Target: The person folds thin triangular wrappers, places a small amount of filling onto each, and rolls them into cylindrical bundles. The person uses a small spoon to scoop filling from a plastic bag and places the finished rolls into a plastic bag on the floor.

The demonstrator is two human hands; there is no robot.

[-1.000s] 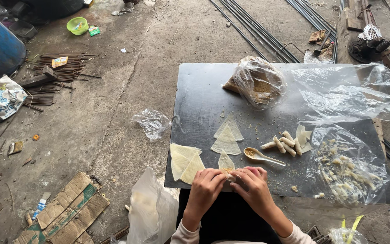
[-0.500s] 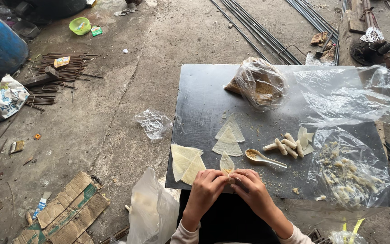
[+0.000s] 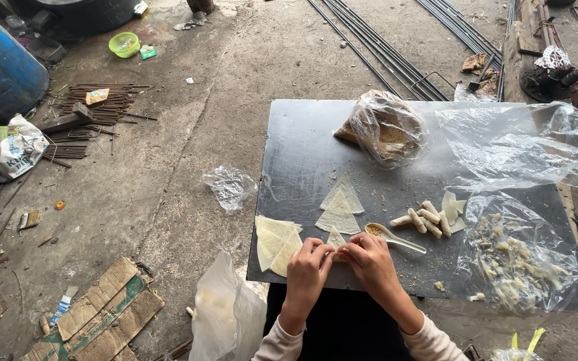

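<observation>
Head camera is looking straight down on a dark flat board (image 3: pixel 302 154) lying on a dirty concrete floor (image 3: pixel 235 80). Both hands are working at the board's near edge, at about six o'clock. The left hand (image 3: pixel 308 266) and the right hand (image 3: pixel 369 262) are meeting fingertip to fingertip, each pinching narrowly on one small pastry wrapper (image 3: pixel 336 242), whose pale pointed tip is sticking out toward twelve o'clock above the knuckles. How the wrapper is folded underneath is hidden by the fingers.

Just at one o'clock from the right hand, a white spoon (image 3: pixel 391 235) is lying on the board, its bowl carrying some brownish filling and almost touching the knuckles. Further toward two o'clock, a small heap of finished rolls (image 3: pixel 424 219) is sitting close beside the spoon's handle. At twelve o'clock from the hands, two triangular wrappers (image 3: pixel 339 207) are lying flat, overlapping. At nine o'clock from the left hand, a stack of wrappers (image 3: pixel 274 241) is resting near the board's left edge.

At the board's far side, around twelve to one o'clock, a tied plastic bag (image 3: pixel 386 127) is holding something brown. At three o'clock, a clear plastic sheet (image 3: pixel 520 257) is carrying pale scraps, and another crumpled clear sheet (image 3: pixel 516 144) is lying beyond it.
</observation>
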